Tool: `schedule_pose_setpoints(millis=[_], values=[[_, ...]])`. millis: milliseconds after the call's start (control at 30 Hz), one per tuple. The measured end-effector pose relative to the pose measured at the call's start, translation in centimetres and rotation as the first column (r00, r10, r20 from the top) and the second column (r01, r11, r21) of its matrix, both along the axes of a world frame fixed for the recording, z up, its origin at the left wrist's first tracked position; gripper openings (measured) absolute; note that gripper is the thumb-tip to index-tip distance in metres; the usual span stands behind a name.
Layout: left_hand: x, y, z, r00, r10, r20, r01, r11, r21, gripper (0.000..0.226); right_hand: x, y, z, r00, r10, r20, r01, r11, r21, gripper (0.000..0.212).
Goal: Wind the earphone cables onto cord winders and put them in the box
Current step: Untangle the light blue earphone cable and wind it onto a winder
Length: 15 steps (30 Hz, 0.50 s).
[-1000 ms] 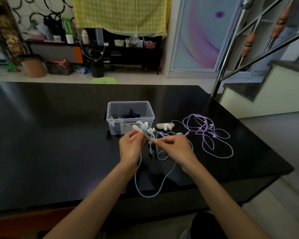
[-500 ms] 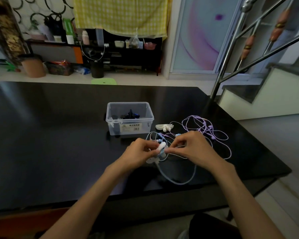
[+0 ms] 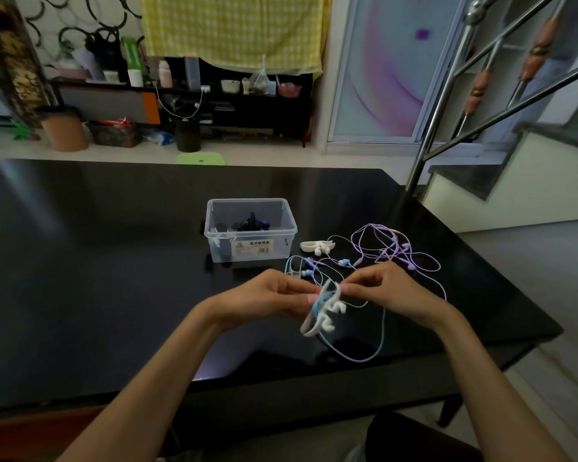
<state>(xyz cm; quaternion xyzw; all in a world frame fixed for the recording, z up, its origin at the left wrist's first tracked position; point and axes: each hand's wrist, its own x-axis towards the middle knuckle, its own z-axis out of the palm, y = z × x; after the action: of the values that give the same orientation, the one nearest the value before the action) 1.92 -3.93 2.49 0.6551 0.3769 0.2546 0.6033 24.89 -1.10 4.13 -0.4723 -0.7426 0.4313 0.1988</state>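
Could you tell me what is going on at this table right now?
A person is winding a light blue earphone cable onto a white cord winder, held above the black table. The left hand grips the winder; the right hand pinches the cable beside it, and a loop hangs loose. A purple earphone cable and a second white winder lie unwound beside the clear box, which holds dark items.

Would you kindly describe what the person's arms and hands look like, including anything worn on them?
Both forearms are bare up to the bottom edge of the picture; no sleeves show. The left hand and right hand wear no gloves, and no watch, bracelet or ring is visible. Fingernails look short and unpainted.
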Motion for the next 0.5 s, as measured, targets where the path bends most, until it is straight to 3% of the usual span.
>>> schedule_pose_setpoints(millis=[167, 300, 400, 500], values=[[0.2, 0.3, -0.7, 0.982, 0.166, 0.094, -0.163, 0.986, -0.043, 0.029, -1.9, 0.2, -1.5, 0.994, -0.100, -0.052, 0.101, 0.995, 0.026, 0.012], [0.3, 0.4, -1.3, 0.961, 0.272, 0.050, -0.270, 0.962, -0.038, 0.025, -3.3, 0.4, -2.8, 0.983, -0.173, -0.059, 0.180, 0.974, 0.138, 0.010], [1.1, 0.6, -1.4, 0.881, 0.463, 0.101, -0.458, 0.887, -0.062, 0.025, -4.2, 0.3, -3.7, 0.975, -0.216, 0.043, 0.190, 0.922, 0.338, 0.017], [1.2, 1.1, -1.7, 0.761, 0.622, 0.185, -0.589, 0.781, -0.206, 0.027, -5.8, -0.2, -4.1, 0.974, -0.194, 0.119, 0.129, 0.902, 0.411, 0.022]])
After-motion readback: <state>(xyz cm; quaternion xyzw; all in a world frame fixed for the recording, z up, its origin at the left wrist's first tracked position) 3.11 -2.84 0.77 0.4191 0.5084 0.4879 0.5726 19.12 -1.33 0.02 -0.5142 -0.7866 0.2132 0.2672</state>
